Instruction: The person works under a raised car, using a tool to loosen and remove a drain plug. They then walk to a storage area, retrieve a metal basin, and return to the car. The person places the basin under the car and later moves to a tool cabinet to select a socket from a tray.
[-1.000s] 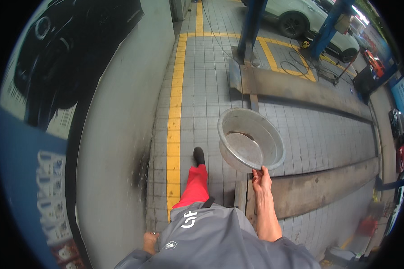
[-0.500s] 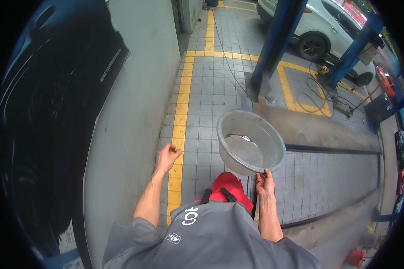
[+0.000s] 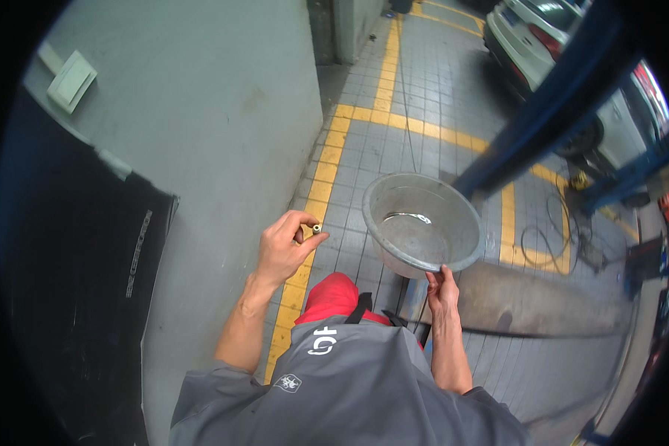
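My right hand [image 3: 444, 291] grips the near rim of a round grey plastic basin [image 3: 395, 253], tilted so its inside faces me. On the basin's bottom is a bright, thin, shiny streak [image 3: 422, 218]; whether it is a metal piece or a reflection I cannot tell. Between thumb and fingertips my left hand [image 3: 282, 244] pinches a small brass-coloured cylindrical fitting [image 3: 317, 229] with a hole in its end. That hand is left of the basin, apart from it, over the yellow floor line.
A grey wall [image 3: 223, 149] and a dark glossy panel [image 3: 82, 297] stand on my left. To the right rises a blue lift post [image 3: 550, 104], with a white car [image 3: 528, 44] behind it. A hose [image 3: 554, 230] lies on the tiled floor [image 3: 431, 89].
My view has swung to the right and I have moved forward along the wall. My left hand has risen and turned, so the fitting shows more plainly. The basin stays in my right hand.
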Tool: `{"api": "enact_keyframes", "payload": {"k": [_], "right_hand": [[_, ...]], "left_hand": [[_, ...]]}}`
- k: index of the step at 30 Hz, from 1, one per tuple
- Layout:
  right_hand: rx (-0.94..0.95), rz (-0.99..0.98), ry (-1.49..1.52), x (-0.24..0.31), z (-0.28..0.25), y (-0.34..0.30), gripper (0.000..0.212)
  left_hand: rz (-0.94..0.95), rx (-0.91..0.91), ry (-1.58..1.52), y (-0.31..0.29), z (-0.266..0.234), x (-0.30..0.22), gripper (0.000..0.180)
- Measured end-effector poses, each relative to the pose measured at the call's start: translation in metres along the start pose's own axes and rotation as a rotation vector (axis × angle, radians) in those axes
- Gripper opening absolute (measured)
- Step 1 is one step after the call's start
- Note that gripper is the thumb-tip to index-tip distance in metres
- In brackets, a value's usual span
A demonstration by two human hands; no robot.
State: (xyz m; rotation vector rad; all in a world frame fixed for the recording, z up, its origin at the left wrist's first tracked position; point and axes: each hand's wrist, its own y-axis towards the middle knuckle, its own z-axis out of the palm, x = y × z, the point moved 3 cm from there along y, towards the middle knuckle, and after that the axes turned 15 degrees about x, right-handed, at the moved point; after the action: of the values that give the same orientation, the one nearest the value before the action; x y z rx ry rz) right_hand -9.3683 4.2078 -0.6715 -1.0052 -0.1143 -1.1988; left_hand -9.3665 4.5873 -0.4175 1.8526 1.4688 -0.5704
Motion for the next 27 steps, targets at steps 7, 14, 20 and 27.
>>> {"api": "enact_keyframes", "payload": {"k": [7,14,20,27], "right_hand": [[0.082,0.058,-0.069,0.062,0.151,0.222,0.019],[0.166,0.093,-0.038,0.104,0.324,0.405,0.013],[0.152,0.083,-0.086,0.140,0.430,0.540,0.015],[0.253,0.148,-0.255,0.156,0.560,0.759,0.024]], "left_hand": [[-0.146,-0.110,-0.456,0.187,-0.002,0.122,0.029],[-0.251,-0.021,-0.850,0.428,-0.011,0.239,0.029],[-0.229,0.016,-0.861,0.612,-0.012,0.328,0.027],[-0.308,-0.080,-0.764,0.780,0.001,0.474,0.028]]}}
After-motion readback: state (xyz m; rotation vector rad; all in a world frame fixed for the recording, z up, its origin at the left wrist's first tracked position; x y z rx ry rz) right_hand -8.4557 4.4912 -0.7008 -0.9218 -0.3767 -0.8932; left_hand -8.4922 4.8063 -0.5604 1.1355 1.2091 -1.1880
